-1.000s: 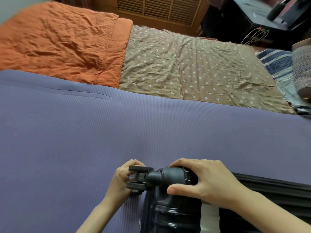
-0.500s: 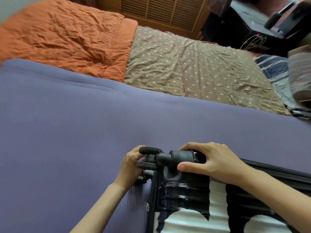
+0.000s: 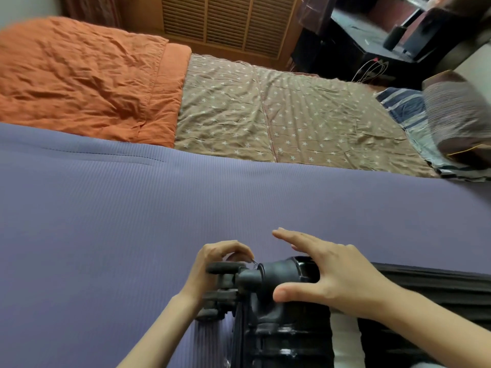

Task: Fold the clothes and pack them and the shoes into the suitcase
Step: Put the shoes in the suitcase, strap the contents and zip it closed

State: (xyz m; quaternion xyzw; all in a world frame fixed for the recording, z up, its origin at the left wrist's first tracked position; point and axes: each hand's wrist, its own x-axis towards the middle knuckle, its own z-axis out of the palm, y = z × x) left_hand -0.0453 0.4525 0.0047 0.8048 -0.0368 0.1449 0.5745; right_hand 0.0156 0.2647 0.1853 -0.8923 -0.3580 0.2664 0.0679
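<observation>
Lifted off the wheel housing since a moment ago, the right hand (image 3: pixel 337 277) now spreads its fingers straight, grip open, with only the thumb against the black suitcase (image 3: pixel 287 338). The left hand (image 3: pixel 215 264) keeps its grip curled round the caster wheel (image 3: pixel 223 268). The suitcase lies at the near edge of a ribbed purple mat (image 3: pixel 132 221), its inside out of view. Beyond, an orange quilt (image 3: pixel 79 75) and star-printed brown sheet (image 3: pixel 279 115) cover the bed. A striped bolster (image 3: pixel 457 120) sits at right, with a louvred wooden panel (image 3: pixel 225 22) behind.
</observation>
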